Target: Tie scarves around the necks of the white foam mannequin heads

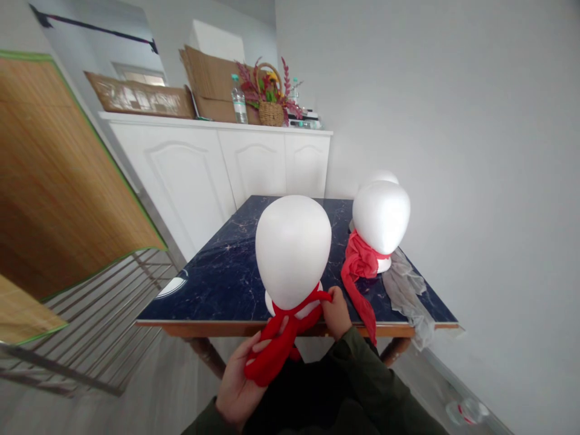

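Note:
A white mannequin head point(293, 248) stands upright near the front edge of the dark blue marbled table point(217, 284). Round its neck runs a red scarf point(276, 353), gathered in folds at the front and hanging past the table edge. My left hand point(244, 374) is closed round the gathered folds, its fingers partly hidden by the cloth. On the right side of the neck, my right hand point(336, 313) pinches a narrow stretch of the same scarf, pulled away from the neck.
Another mannequin head point(381, 214) wears a coral scarf point(360, 260); a third is partly hidden behind it. Sheer grey cloth point(405, 290) hangs over the right table edge. White cabinets point(190, 172) with boxes, a bottle point(239, 99) and a flower basket point(270, 113) stand behind. A metal rack point(113, 320) is left.

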Available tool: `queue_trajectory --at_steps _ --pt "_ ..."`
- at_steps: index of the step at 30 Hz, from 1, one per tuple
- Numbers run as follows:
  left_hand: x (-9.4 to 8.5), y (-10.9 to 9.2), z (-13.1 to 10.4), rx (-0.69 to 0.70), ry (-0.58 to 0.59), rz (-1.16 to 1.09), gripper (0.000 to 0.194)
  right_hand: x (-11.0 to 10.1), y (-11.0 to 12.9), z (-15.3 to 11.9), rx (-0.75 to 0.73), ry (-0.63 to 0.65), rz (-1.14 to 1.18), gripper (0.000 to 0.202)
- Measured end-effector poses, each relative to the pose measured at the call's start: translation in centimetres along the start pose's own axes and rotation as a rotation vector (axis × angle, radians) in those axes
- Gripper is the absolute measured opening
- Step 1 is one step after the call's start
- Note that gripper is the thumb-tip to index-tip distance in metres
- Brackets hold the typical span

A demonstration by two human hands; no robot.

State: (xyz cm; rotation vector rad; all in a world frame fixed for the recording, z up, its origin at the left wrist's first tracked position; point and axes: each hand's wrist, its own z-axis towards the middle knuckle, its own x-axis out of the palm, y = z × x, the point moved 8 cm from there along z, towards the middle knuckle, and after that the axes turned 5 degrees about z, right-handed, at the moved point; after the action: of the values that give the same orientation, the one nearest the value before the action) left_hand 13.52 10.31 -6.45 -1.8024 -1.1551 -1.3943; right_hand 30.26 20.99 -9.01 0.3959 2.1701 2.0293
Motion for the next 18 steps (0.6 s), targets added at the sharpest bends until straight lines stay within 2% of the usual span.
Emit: queue_trajectory --at_steps 2,4,7,8,10,12,13,15,16,18 --pt "0.5 0.5 0.4 0.015 0.007 -0.003 0.041 -0.1 0.8 -0.3 -0.084 -0.04 -0.042 0.024" --pt "1.5 1.0 0.9 0.018 0.029 0.022 0.042 0.3 0.5 -0.9 -0.036 -0.025 0.031 0.029" --pt "2.7 1.5 1.9 0.028 0.047 0.104 0.04 1.3 -0.3 -2.8 0.104 0.071 0.372 0.035" --pt "3.0 1.7 2.2 0.037 0.049 0.126 0.039 1.6 0.0 -3.6 0.087 0.116 0.474 0.034" --pt "3.4 1.9 2.8 0.058 0.048 0.154 0.038 1.9 1.1 -5.5 -0.04 0.238 0.562 0.027" --pt "3.5 2.3 3.3 0.067 0.048 0.165 0.037 2.4 2.2 -7.6 -0.204 0.392 0.434 0.029" --pt "3.6 2.5 3.4 0.067 0.047 0.172 0.037 2.7 2.7 -8.5 -0.291 0.453 0.314 0.042" --pt "3.7 2.8 3.7 0.07 0.038 0.196 0.035 3.0 3.3 -9.5 -0.442 0.49 0.059 0.064" --pt "3.6 2.9 3.7 0.079 0.025 0.217 0.035 3.0 3.4 -9.5 -0.49 0.482 -0.034 0.064" --pt "3.4 2.8 3.8 0.105 -0.021 0.277 0.033 2.7 3.5 -8.9 -0.51 0.438 -0.105 0.04"
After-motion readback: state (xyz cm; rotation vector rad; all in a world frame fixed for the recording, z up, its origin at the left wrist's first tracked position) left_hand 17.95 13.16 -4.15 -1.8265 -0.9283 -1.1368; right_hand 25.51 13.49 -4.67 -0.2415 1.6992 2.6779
